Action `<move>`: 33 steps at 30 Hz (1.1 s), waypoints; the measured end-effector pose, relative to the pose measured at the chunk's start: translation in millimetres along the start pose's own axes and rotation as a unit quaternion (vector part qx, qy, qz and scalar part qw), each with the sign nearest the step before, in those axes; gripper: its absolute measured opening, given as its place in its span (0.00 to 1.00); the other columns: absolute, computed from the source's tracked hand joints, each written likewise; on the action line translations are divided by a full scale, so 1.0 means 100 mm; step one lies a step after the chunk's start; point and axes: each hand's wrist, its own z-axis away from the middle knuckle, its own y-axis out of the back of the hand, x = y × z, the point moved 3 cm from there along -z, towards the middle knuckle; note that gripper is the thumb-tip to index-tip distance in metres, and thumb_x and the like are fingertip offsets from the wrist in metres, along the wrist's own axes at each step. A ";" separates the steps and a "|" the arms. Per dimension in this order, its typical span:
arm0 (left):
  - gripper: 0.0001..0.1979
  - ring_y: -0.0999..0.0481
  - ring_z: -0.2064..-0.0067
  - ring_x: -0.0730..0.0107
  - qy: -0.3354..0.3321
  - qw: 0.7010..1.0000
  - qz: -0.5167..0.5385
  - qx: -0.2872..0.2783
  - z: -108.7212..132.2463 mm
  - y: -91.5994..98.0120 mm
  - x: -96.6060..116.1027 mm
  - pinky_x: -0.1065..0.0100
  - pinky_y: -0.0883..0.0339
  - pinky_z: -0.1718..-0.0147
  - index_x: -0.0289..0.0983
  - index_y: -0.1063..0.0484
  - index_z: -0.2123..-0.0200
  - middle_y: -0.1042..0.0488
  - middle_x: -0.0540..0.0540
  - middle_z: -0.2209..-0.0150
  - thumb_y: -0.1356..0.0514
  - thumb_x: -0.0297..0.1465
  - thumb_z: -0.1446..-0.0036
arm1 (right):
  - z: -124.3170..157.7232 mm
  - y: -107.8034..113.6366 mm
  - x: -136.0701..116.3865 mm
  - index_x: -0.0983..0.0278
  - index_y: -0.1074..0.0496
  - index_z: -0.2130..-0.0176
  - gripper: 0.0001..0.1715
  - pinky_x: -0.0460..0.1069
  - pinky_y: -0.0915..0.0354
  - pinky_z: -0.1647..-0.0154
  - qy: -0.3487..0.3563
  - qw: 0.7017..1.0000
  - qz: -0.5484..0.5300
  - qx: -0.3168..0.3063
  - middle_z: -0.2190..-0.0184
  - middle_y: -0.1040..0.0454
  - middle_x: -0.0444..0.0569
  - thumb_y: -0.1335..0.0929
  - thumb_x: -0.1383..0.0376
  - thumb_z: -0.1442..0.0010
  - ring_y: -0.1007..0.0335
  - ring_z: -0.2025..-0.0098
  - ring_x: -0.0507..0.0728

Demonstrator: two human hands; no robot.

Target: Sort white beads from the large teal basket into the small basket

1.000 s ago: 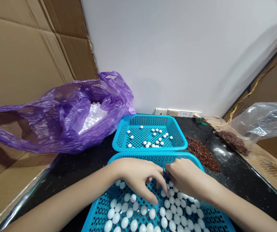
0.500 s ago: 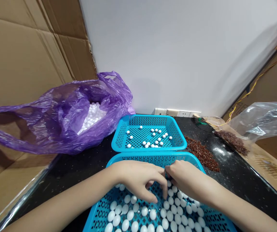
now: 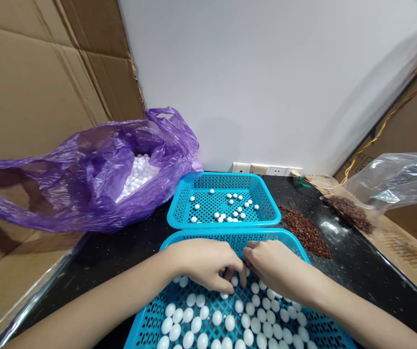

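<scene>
My left hand (image 3: 208,266) reaches into the near blue plastic basket (image 3: 284,236), thumb and fingers curved downward and apart. A small white ball (image 3: 234,281) lies between its thumb and forefinger; I see no grip on it. Beside it, my right hand (image 3: 271,261) is closed over the basket's far right part, and its curled fingertips are hidden. Whatever it pinches cannot be made out. Many loose white balls (image 3: 267,304) cover the basket floor below both hands, packed closer on the right.
Behind stands a second blue basket (image 3: 172,213) with several white balls (image 3: 235,196). A purple plastic bag (image 3: 73,194) of white balls lies left. Reddish-brown granules (image 3: 302,232) are heaped on the black countertop (image 3: 349,271). Sockets (image 3: 277,170), a clear bag (image 3: 408,179) and cardboard (image 3: 30,97) surround it.
The right hand has shifted slightly left, and the left hand a little left and upward. White balls now show at the left fingertips, and one more lies in the middle of the near basket.
</scene>
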 end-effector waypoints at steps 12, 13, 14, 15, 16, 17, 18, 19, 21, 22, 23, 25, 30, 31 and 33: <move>0.15 0.31 0.76 0.74 -0.067 0.981 0.138 -0.119 0.02 -0.08 0.06 0.76 0.39 0.76 0.43 0.25 0.54 0.29 0.52 0.76 0.38 0.34 0.46 | 0.01 0.01 -0.02 0.67 0.33 0.70 0.06 0.48 0.60 0.79 0.044 0.997 0.006 0.061 0.73 0.28 0.46 0.38 0.73 0.42 0.37 0.79 0.49; 0.15 0.31 0.76 0.73 -0.068 0.982 0.134 -0.115 0.02 -0.07 0.05 0.76 0.39 0.76 0.43 0.25 0.54 0.29 0.52 0.77 0.38 0.33 0.47 | 0.01 0.02 -0.02 0.67 0.33 0.69 0.06 0.48 0.60 0.80 0.046 0.997 0.006 0.065 0.73 0.28 0.46 0.38 0.73 0.41 0.38 0.79 0.49; 0.14 0.31 0.76 0.73 -0.069 0.983 0.129 -0.112 0.01 -0.07 0.05 0.76 0.39 0.76 0.42 0.24 0.55 0.29 0.52 0.77 0.38 0.32 0.47 | 0.00 0.02 -0.02 0.67 0.34 0.69 0.05 0.48 0.60 0.80 0.046 0.997 0.003 0.069 0.72 0.28 0.45 0.38 0.72 0.41 0.38 0.79 0.49; 0.13 0.31 0.76 0.73 -0.068 0.984 0.123 -0.109 0.01 -0.07 0.04 0.76 0.40 0.76 0.40 0.24 0.56 0.29 0.51 0.77 0.38 0.31 0.46 | 0.00 0.03 -0.02 0.67 0.34 0.69 0.05 0.48 0.59 0.79 0.045 0.996 -0.004 0.074 0.72 0.28 0.45 0.38 0.72 0.41 0.38 0.78 0.49; 0.12 0.30 0.75 0.73 -0.066 0.985 0.117 -0.104 0.00 -0.06 0.04 0.76 0.40 0.76 0.39 0.24 0.56 0.29 0.51 0.76 0.39 0.30 0.45 | -0.01 0.04 -0.02 0.66 0.34 0.68 0.04 0.47 0.59 0.79 0.044 0.996 -0.016 0.078 0.71 0.28 0.45 0.37 0.72 0.41 0.37 0.78 0.49; 0.11 0.30 0.74 0.73 -0.062 0.987 0.110 -0.096 0.00 -0.06 0.04 0.76 0.40 0.76 0.38 0.24 0.57 0.29 0.51 0.76 0.39 0.29 0.45 | -0.02 0.05 -0.01 0.66 0.34 0.68 0.03 0.47 0.57 0.79 0.041 0.995 -0.033 0.081 0.71 0.28 0.45 0.37 0.71 0.41 0.37 0.77 0.49; 0.11 0.30 0.74 0.73 -0.057 0.989 0.104 -0.086 0.00 -0.05 0.03 0.76 0.40 0.76 0.39 0.23 0.58 0.28 0.50 0.76 0.40 0.29 0.45 | -0.03 0.06 -0.01 0.66 0.34 0.68 0.03 0.46 0.56 0.79 0.036 0.994 -0.054 0.085 0.70 0.28 0.45 0.37 0.71 0.41 0.36 0.76 0.49; 0.10 0.29 0.73 0.73 -0.054 0.991 0.100 -0.075 0.00 -0.05 0.03 0.76 0.40 0.76 0.39 0.23 0.58 0.28 0.51 0.75 0.40 0.29 0.44 | -0.04 0.07 0.00 0.65 0.34 0.67 0.03 0.46 0.54 0.78 0.030 0.992 -0.077 0.090 0.70 0.28 0.45 0.37 0.71 0.41 0.35 0.75 0.49; 0.09 0.29 0.73 0.73 -0.053 0.993 0.093 -0.059 0.00 -0.04 0.04 0.76 0.41 0.77 0.41 0.23 0.60 0.28 0.51 0.75 0.38 0.29 0.45 | -0.06 0.10 0.01 0.64 0.34 0.66 0.03 0.45 0.51 0.76 0.018 0.986 -0.124 0.109 0.68 0.28 0.45 0.37 0.70 0.40 0.34 0.72 0.50; 0.08 0.29 0.73 0.73 -0.055 0.993 0.087 -0.053 0.00 -0.04 0.04 0.76 0.42 0.77 0.41 0.22 0.62 0.28 0.52 0.75 0.38 0.29 0.46 | -0.07 0.12 0.02 0.64 0.34 0.65 0.03 0.45 0.49 0.74 0.015 0.981 -0.147 0.122 0.67 0.28 0.44 0.37 0.70 0.40 0.34 0.71 0.50; 0.07 0.29 0.73 0.73 -0.058 0.994 0.076 -0.046 0.00 -0.04 0.05 0.76 0.43 0.78 0.41 0.22 0.63 0.28 0.52 0.75 0.37 0.30 0.47 | -0.07 0.14 0.02 0.64 0.34 0.64 0.04 0.45 0.47 0.73 0.015 0.976 -0.169 0.136 0.66 0.28 0.44 0.37 0.70 0.39 0.34 0.69 0.50; 0.07 0.29 0.73 0.74 -0.061 0.997 0.044 -0.035 0.00 -0.03 0.06 0.76 0.44 0.78 0.41 0.22 0.64 0.28 0.52 0.75 0.35 0.30 0.49 | -0.07 0.18 0.03 0.63 0.34 0.64 0.04 0.45 0.44 0.71 0.018 0.961 -0.219 0.170 0.67 0.29 0.44 0.38 0.70 0.39 0.35 0.69 0.49; 0.08 0.27 0.71 0.72 -0.044 0.997 0.056 0.006 -0.01 0.02 0.12 0.75 0.38 0.75 0.37 0.23 0.64 0.25 0.49 0.71 0.35 0.29 0.50 | -0.02 0.31 0.07 0.63 0.34 0.65 0.06 0.44 0.40 0.72 0.004 0.879 -0.391 0.274 0.68 0.31 0.44 0.37 0.64 0.38 0.37 0.70 0.49; 0.08 0.27 0.71 0.72 -0.044 0.995 0.083 0.029 -0.01 0.04 0.14 0.75 0.35 0.73 0.36 0.24 0.63 0.24 0.49 0.70 0.36 0.29 0.49 | -0.01 0.33 0.09 0.63 0.34 0.65 0.07 0.44 0.40 0.72 -0.004 0.850 -0.436 0.295 0.68 0.32 0.45 0.37 0.62 0.38 0.37 0.69 0.50; 0.09 0.26 0.69 0.73 -0.050 0.985 0.131 0.096 -0.01 0.09 0.16 0.73 0.32 0.69 0.35 0.25 0.62 0.23 0.48 0.68 0.39 0.27 0.48 | 0.00 0.36 0.14 0.62 0.35 0.66 0.09 0.44 0.41 0.75 -0.017 0.783 -0.529 0.326 0.69 0.34 0.44 0.36 0.58 0.40 0.38 0.70 0.50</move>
